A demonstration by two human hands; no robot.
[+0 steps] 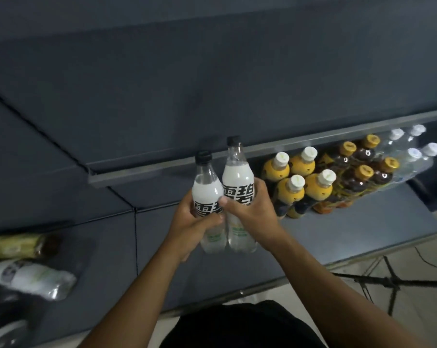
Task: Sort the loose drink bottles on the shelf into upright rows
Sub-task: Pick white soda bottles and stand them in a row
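Left hand [190,222] grips one black-cap soda bottle [206,189], fingers and thumb curled round its white label with black characters. Right hand [250,212] grips a second black-cap soda bottle [237,177] of the same kind, thumb across the label. Both bottles are upright, side by side and touching, the right-hand one set a bit further back. They are just left of the yellow bottles [300,182], over the dark grey shelf [350,229]. Cannot tell if their bases rest on the shelf or are lifted off it.

Yellow bottles: four, white caps, upright, two rows of two. Touching them on the right are four dark bottles with gold caps [363,169], also two by two. Right of those, four clear bottles with white caps [410,156], same layout. A metal rail [262,151] runs just behind the yellow bottles and along the back of the whole block.

Well left of the yellow bottles, at the picture's edge, two bottles lie on their sides: a green-label bottle [19,244] and, nearer the person, a white-label bottle [34,277], both blurred. Below and right of the yellow bottles, off the shelf, a black tripod [388,282] stands on the floor.
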